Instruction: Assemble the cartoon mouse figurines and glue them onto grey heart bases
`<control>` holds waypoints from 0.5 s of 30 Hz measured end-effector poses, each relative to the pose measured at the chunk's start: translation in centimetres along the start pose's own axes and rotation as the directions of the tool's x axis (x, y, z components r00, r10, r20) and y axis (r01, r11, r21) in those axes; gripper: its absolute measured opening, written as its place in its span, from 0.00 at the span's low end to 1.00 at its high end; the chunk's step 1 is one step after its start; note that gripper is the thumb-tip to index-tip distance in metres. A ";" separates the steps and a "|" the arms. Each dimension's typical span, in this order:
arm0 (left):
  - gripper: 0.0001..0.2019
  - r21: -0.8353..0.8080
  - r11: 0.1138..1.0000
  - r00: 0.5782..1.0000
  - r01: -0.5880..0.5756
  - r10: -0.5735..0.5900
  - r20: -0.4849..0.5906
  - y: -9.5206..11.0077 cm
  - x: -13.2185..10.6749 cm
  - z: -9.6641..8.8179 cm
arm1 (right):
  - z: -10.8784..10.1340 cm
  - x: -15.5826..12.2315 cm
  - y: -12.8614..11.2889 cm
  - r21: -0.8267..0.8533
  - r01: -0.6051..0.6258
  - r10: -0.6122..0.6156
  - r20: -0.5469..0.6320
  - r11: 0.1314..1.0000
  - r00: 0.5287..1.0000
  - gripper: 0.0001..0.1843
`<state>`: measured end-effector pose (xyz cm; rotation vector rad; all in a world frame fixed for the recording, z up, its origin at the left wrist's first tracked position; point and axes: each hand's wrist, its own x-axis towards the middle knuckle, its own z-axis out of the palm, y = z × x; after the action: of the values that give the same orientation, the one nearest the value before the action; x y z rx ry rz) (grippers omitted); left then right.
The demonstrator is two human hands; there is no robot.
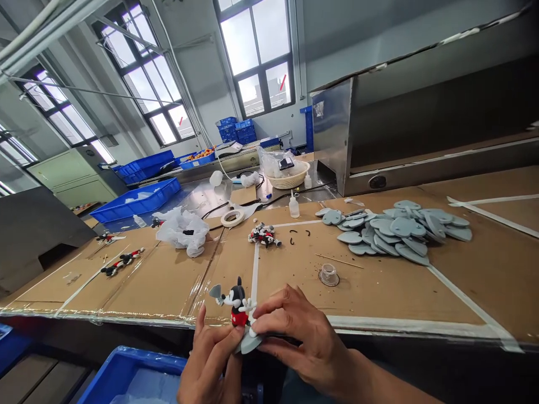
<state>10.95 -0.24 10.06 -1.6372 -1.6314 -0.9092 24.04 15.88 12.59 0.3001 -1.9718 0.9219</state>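
Observation:
A small mouse figurine (238, 303), black and white with red shorts, stands on a grey flat base (251, 343) near the table's front edge. Around the left side of the base and the figurine's lower body, my left hand (214, 353) is closed. My right hand (301, 336) pinches the base from the right, fingertips at the figurine's white foot and thumb below. Beyond the hands lie a heap of mouse figurines (264, 235) and several small black curved pieces (292, 241). To the right sit a clear little cup (329, 275) and a thin wooden stick (339, 260).
A pile of grey bases (391, 230) covers the right part of the cardboard-topped table (379, 297). A dropper bottle (293, 206), a tape roll (232, 218) and a crumpled white bag (183, 227) stand farther back. Below the edge is a blue bin (126, 356).

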 end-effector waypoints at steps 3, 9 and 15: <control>0.19 0.002 0.999 0.999 -0.033 0.033 0.004 0.4 0.2 0.1 | -0.2 0.1 -0.1 -0.051 0.054 -0.054 0.001 0.997 0.999 0.06; 0.15 0.005 0.999 0.998 0.033 -0.033 -0.057 1.2 0.6 0.4 | -0.4 -0.1 0.1 -0.173 0.125 -0.120 0.039 0.977 0.992 0.08; 0.17 0.049 0.998 0.998 -0.027 0.030 -0.059 1.3 0.7 0.5 | -0.5 0.0 -0.2 -0.160 0.150 -0.144 0.049 0.976 0.988 0.06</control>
<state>12.27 0.60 10.42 -1.5827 -1.5738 -0.8892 24.46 16.13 12.89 0.3659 -2.0153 0.6608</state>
